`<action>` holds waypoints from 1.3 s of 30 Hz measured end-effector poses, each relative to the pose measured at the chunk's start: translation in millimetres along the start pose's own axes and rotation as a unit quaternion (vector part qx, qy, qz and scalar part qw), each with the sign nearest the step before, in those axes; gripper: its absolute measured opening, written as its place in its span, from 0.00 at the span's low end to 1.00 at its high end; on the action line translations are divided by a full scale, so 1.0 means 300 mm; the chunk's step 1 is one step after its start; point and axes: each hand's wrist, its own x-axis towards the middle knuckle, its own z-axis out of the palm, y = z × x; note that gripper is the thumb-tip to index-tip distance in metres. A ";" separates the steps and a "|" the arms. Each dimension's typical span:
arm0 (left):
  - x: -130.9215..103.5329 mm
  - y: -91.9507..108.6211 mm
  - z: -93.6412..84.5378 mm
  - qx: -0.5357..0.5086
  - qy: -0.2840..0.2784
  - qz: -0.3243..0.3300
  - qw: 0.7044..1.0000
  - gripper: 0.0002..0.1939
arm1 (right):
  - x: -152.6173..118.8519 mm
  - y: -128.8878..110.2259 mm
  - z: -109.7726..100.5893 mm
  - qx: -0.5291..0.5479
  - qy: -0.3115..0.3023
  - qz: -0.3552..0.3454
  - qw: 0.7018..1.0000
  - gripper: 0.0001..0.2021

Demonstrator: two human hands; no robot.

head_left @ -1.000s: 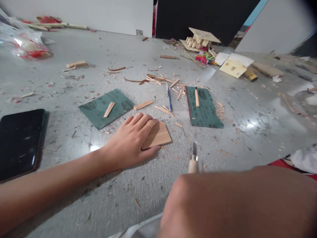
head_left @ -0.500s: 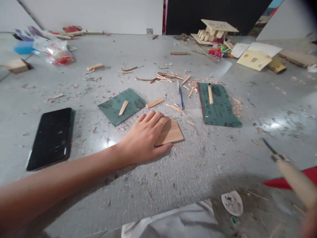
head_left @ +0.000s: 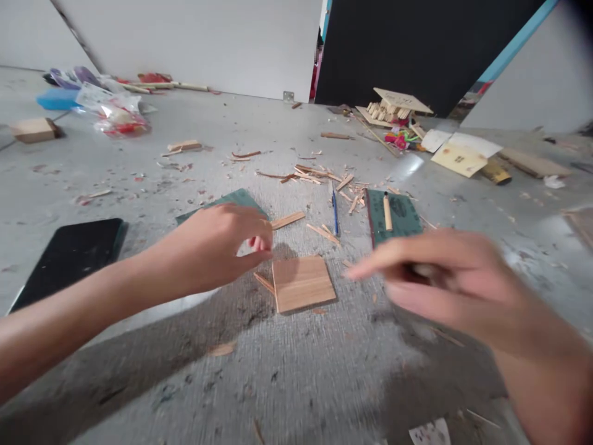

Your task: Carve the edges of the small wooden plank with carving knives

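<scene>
A flat square-ish piece of wood [head_left: 304, 284] lies on the grey work surface between my two hands. My left hand [head_left: 227, 238] hovers just beyond its left edge, fingers curved down and a gap between them and the thumb; nothing shows in it. A thin wood sliver [head_left: 264, 282] lies against the board's left side. Right of the board is my right hand [head_left: 445, 284], smeared by motion, its index finger stretched toward the board and the thumb apart below. The inside of that palm is dark and blurred, with no tool discernible.
Green sandpaper sheets [head_left: 241, 199] lie behind both hands; a small wooden stick [head_left: 387, 211] rests on the right one. Beyond the board are a blue pen-like tool [head_left: 335, 213] and wood shavings [head_left: 310, 174]. A black phone [head_left: 69, 256] lies left, a small wooden model [head_left: 393, 108] far right.
My left hand has lifted off the board and moved left. My right hand has come in from the right edge, where it held a wooden-handled tool. The board now lies lower and uncovered.
</scene>
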 end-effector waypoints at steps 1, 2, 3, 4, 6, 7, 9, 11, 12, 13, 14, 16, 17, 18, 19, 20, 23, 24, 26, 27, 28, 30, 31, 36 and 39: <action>0.002 -0.011 -0.003 -0.003 -0.005 -0.004 1.000 0.10 | 0.023 0.020 0.009 -0.086 -0.028 -0.009 0.996 0.13; 0.003 -0.019 -0.005 -0.009 -0.018 -0.001 1.000 0.10 | 0.046 0.044 0.023 -0.169 -0.057 -0.018 0.984 0.21; 0.003 -0.024 -0.004 -0.017 -0.036 0.007 0.999 0.09 | 0.066 0.069 0.041 -0.234 -0.081 -0.025 0.968 0.31; 0.002 -0.027 -0.002 -0.026 -0.057 0.019 0.998 0.07 | 0.081 0.094 0.060 -0.269 -0.096 -0.029 0.958 0.41; 0.002 -0.025 0.008 -0.047 -0.103 0.046 0.993 0.03 | 0.094 0.137 0.091 -0.296 -0.138 -0.026 0.945 0.51; 0.002 -0.023 0.016 -0.057 -0.122 0.057 0.989 0.02 | 0.093 0.154 0.099 -0.300 -0.150 -0.022 0.942 0.52; 0.002 -0.018 0.031 -0.075 -0.154 0.069 0.983 0.04 | 0.084 0.177 0.100 -0.302 -0.150 -0.010 0.941 0.50; -0.001 -0.019 0.039 -0.083 -0.174 0.070 0.979 0.08 | 0.073 0.189 0.087 -0.297 -0.139 0.001 0.945 0.48; -0.004 -0.023 0.038 -0.083 -0.182 0.069 0.977 0.08 | 0.070 0.191 0.079 -0.294 -0.133 0.005 0.947 0.48; -0.008 -0.029 0.034 -0.080 -0.189 0.068 0.976 0.08 | 0.069 0.193 0.071 -0.290 -0.129 0.009 0.948 0.46; -0.013 -0.037 0.027 -0.076 -0.195 0.066 0.976 0.09 | 0.069 0.193 0.065 -0.286 -0.127 0.012 0.950 0.45; -0.023 -0.054 0.008 -0.065 -0.203 0.060 0.975 0.11 | 0.073 0.192 0.058 -0.273 -0.130 0.008 0.953 0.42; -0.027 -0.060 -0.001 -0.056 -0.203 0.057 0.976 0.12 | 0.076 0.191 0.056 -0.264 -0.131 -0.001 0.956 0.42; -0.029 -0.063 -0.007 -0.039 -0.194 0.053 0.979 0.12 | 0.078 0.191 0.054 -0.251 -0.131 -0.015 0.959 0.41; -0.030 -0.060 -0.009 -0.016 -0.174 0.048 0.983 0.11 | 0.079 0.192 0.051 -0.237 -0.124 -0.031 0.963 0.41; -0.030 -0.052 -0.007 0.011 -0.147 0.044 0.988 0.10 | 0.079 0.194 0.047 -0.220 -0.108 -0.045 0.968 0.39; -0.028 0.008 0.033 0.070 -0.040 0.037 0.996 0.15 | 0.075 0.203 0.034 -0.133 -0.019 -0.065 0.989 0.23; -0.029 0.035 0.055 0.071 -0.011 0.035 0.997 0.19 | 0.072 0.205 0.030 -0.090 0.015 -0.065 0.994 0.20; -0.035 0.085 0.106 0.055 0.036 0.046 0.997 0.29 | 0.066 0.205 0.028 -0.001 0.072 -0.061 0.995 0.17; -0.039 0.106 0.132 0.051 0.051 0.056 0.996 0.35 | 0.063 0.202 0.030 0.040 0.094 -0.060 0.993 0.16; -0.041 0.121 0.155 0.049 0.060 0.059 0.995 0.39 | 0.061 0.198 0.033 0.076 0.110 -0.060 0.989 0.16; -0.043 0.139 0.193 0.050 0.061 0.065 0.995 0.38 | 0.056 0.187 0.043 0.142 0.128 -0.060 0.980 0.16; -0.042 0.142 0.206 0.051 0.057 0.065 0.995 0.35 | 0.055 0.181 0.047 0.174 0.127 -0.060 0.975 0.16; -0.029 0.129 0.214 0.047 0.040 0.068 0.996 0.27 | 0.057 0.174 0.061 0.283 0.107 -0.058 0.951 0.15; -0.036 0.120 0.206 0.048 0.031 0.067 0.996 0.33 | 0.064 0.184 0.060 0.296 0.136 -0.046 0.944 0.15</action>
